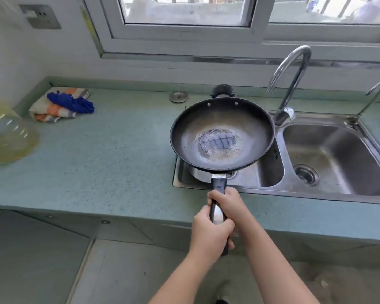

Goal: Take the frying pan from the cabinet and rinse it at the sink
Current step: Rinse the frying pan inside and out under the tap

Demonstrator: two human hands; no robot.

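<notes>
Green countertop [110, 150]: striped cloth [53, 106], blue rag [71, 102], sink strainer [178, 96], oil bottle [9, 137]

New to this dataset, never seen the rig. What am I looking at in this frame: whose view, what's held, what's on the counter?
There is no robot: one wide-angle camera worn on a person's head looks down at their bare hands. The left hand and the right hand both grip the long handle of a dark round frying pan, held over the left basin of a steel double sink. A curved chrome tap stands behind it. On the green speckled counter lie a striped cloth with a blue item on it and a small metal disc.
</notes>
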